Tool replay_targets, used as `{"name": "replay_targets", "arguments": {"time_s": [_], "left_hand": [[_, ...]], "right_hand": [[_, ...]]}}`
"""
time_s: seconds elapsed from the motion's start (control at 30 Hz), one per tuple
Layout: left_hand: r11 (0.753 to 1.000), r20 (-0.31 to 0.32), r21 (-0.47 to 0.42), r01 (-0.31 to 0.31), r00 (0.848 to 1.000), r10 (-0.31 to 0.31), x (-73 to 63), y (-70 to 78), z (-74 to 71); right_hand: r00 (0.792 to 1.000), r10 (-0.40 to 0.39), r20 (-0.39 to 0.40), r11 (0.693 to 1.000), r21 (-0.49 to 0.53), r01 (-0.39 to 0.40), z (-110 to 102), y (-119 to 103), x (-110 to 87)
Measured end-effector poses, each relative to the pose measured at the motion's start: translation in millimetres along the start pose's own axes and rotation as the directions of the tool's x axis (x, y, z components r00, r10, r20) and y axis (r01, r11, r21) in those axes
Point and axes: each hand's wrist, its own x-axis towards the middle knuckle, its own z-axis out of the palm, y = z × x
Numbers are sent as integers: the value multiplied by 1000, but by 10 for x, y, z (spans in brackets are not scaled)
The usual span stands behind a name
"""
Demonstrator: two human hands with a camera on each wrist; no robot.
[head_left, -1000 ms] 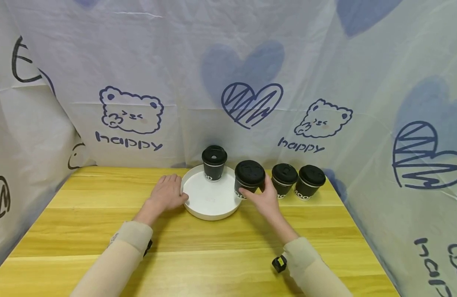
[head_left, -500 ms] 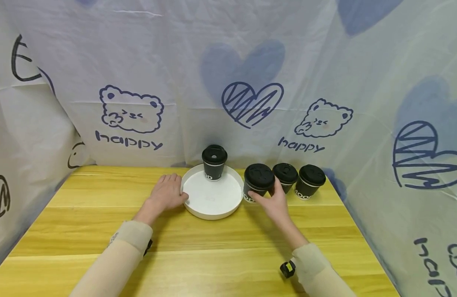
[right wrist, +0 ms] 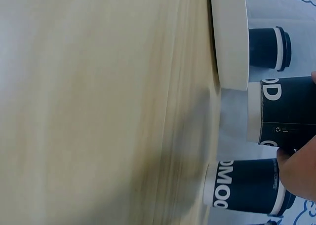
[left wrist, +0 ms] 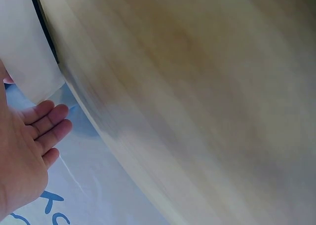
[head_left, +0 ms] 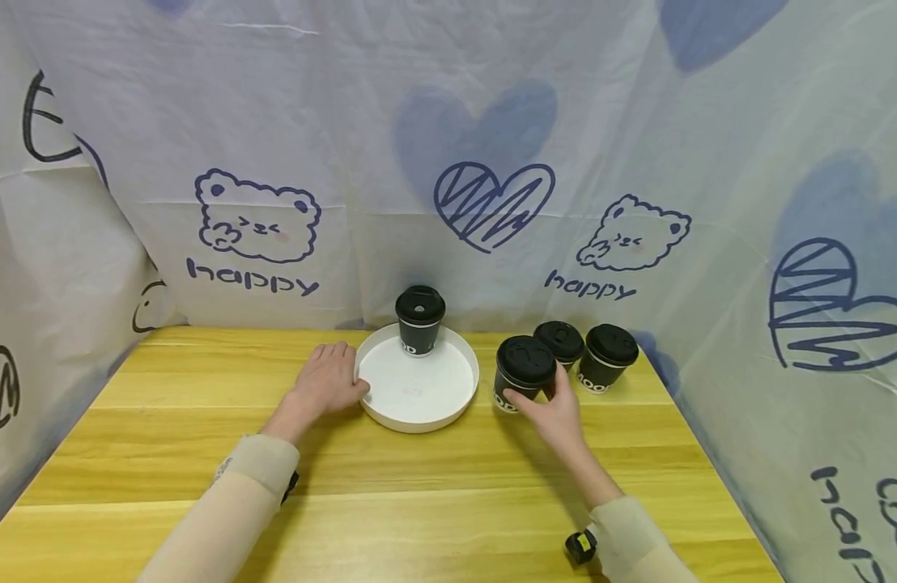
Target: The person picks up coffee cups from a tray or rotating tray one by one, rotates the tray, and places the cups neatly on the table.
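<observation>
My right hand [head_left: 554,413] grips a black lidded paper coffee cup [head_left: 520,379], thumb on its near side. In the right wrist view this coffee cup [right wrist: 286,111] is held off the table, its white base apart from the wood. My left hand [head_left: 328,376] is at the left rim of a round white tray [head_left: 419,397], thumb at the rim. The left wrist view shows the fingers [left wrist: 52,129] bent beside the tray's wall [left wrist: 29,42]. One matching cup [head_left: 419,324] stands upright toward the back of the tray.
Two more lidded cups stand on the wooden table [head_left: 390,518] at right: one [head_left: 560,340] partly hidden behind the held cup, the other [head_left: 606,356] beside it. A white printed cloth [head_left: 376,162] hangs along the table's back and sides.
My right hand has moved right and toward me with the coffee cup, from the tray's right edge to bare table beside it. The left hand and tray have stayed put.
</observation>
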Motion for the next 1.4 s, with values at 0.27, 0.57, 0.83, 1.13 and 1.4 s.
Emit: {"name": "replay_targets", "arguments": {"time_s": [0.27, 0.57, 0.83, 1.13, 1.4], "left_hand": [[1000, -6, 2, 3, 1000, -3, -24, 2, 5], [1000, -10, 2, 0, 1000, 0, -12, -4, 0], [1000, -9, 2, -2, 1000, 2, -8, -1, -6], [1000, -14, 1, -3, 1000, 3, -5, -5, 10], [1000, -24, 14, -10, 1000, 10, -15, -1, 22]], "right_hand": [[999, 39, -3, 999, -6, -39, -162, 20, -63], [998, 62, -19, 998, 11, -62, -340, 61, -101], [996, 84, -36, 996, -18, -85, -483, 88, -148], [989, 127, -71, 990, -57, -131, -642, 139, -190], [988, 124, -97, 987, -92, -133, -792, 186, -228]]}}
